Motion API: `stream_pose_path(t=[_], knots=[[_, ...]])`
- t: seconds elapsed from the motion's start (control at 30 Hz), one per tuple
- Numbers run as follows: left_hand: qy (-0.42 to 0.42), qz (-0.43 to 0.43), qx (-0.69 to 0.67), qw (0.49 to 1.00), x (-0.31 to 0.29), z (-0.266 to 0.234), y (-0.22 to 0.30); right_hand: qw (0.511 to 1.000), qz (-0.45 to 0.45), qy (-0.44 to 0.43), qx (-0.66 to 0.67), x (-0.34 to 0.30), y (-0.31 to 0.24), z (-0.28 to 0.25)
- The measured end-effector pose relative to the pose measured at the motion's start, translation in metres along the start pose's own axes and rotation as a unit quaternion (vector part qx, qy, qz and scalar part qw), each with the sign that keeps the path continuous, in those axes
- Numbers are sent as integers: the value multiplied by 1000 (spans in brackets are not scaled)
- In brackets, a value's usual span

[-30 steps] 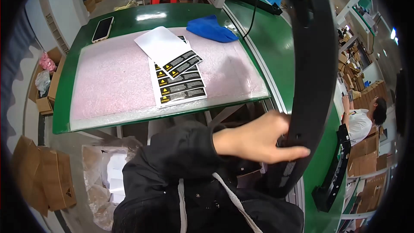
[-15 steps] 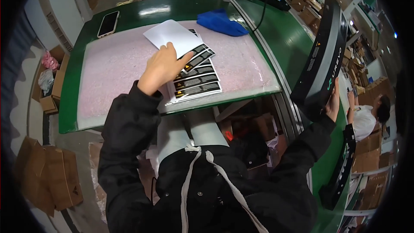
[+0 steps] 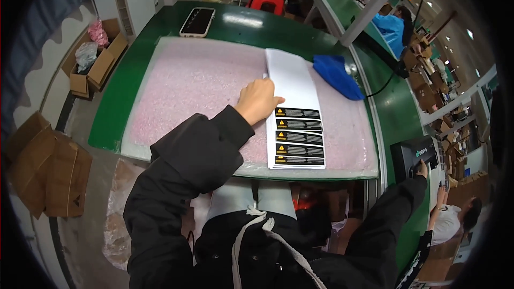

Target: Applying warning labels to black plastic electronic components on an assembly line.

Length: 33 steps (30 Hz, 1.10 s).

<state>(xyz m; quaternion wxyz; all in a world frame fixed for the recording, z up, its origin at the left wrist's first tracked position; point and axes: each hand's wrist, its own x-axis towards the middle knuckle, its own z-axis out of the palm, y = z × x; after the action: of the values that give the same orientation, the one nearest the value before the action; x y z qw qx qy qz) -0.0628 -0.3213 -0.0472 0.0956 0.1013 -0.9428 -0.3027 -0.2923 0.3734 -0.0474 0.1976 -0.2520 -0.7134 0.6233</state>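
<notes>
A stack of white label sheets lies on the padded table mat, with black warning labels showing on its nearer half. At its left edge is my left hand, fingers curled and closed on the sheets, thumb toward the labels. Far to the right, my right hand grips the end of a long black panel low over the green conveyor, its fingers partly hidden.
A blue cloth lies right of the sheets, and a phone at the table's far left. Another black panel is at the lower right. Cardboard boxes stand on the floor at left. A co-worker in white sits across the conveyor.
My right hand has lowered the black panel from upright toward the conveyor. The fanned, tilted label sheets now lie in a straighter stack under my left hand. The view has shifted.
</notes>
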Motion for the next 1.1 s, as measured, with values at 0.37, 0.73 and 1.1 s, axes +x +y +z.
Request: stream_pose_path(t=[0.37,0.73,1.1], knots=[[19,24,-439,898,10,-12,8,802,-356,-46,-478,-85,-105,105],[18,-53,-642,765,9,-11,15,665,-673,-309,-97,-436,-75,334],[-42,16,-561,827,9,-7,5,661,-562,-497,19,-427,-27,340]])
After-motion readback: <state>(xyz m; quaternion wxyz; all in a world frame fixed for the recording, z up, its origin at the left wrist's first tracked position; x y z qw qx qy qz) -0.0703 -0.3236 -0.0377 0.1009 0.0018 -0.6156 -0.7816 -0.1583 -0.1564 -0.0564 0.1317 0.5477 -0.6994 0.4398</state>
